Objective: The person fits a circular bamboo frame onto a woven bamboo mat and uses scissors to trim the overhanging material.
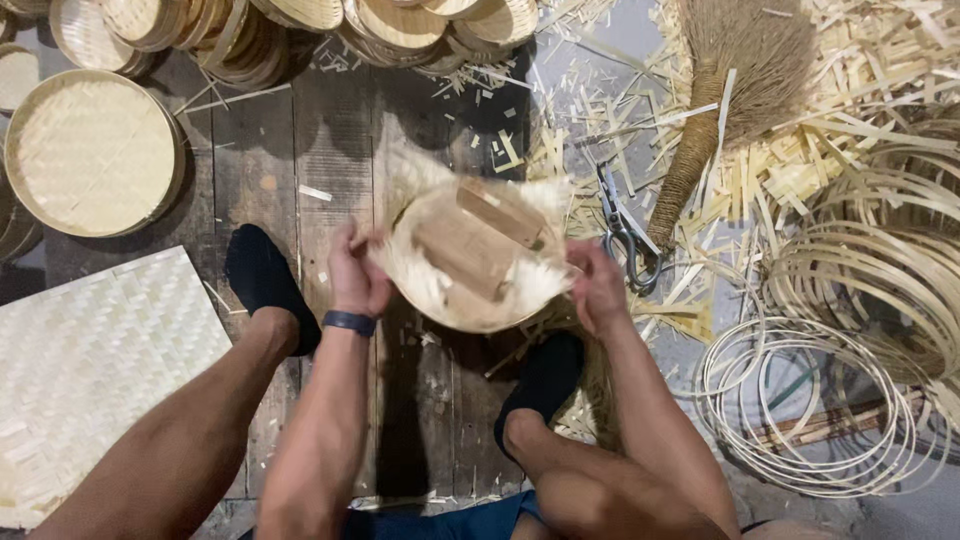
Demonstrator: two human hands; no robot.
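Observation:
I hold a round woven bamboo tray point(440, 300) in front of me, above a dark plank floor. Loose weave ends stick out around its rim. A wooden block point(468, 250) lies inside it. My left hand point(355, 272) grips the tray's left edge; a dark band sits on that wrist. My right hand point(597, 285) grips the right edge. The tray looks blurred, as if in motion. My two feet in black socks point(262, 280) rest on the floor on either side below the tray.
Scissors point(622, 230) lie just right of my right hand, beside a straw hand broom point(720, 110). Bamboo strip scraps and coiled bamboo hoops point(830, 400) fill the right side. Finished round trays point(90, 150) are stacked at top and left. A flat woven mat point(90, 360) lies lower left.

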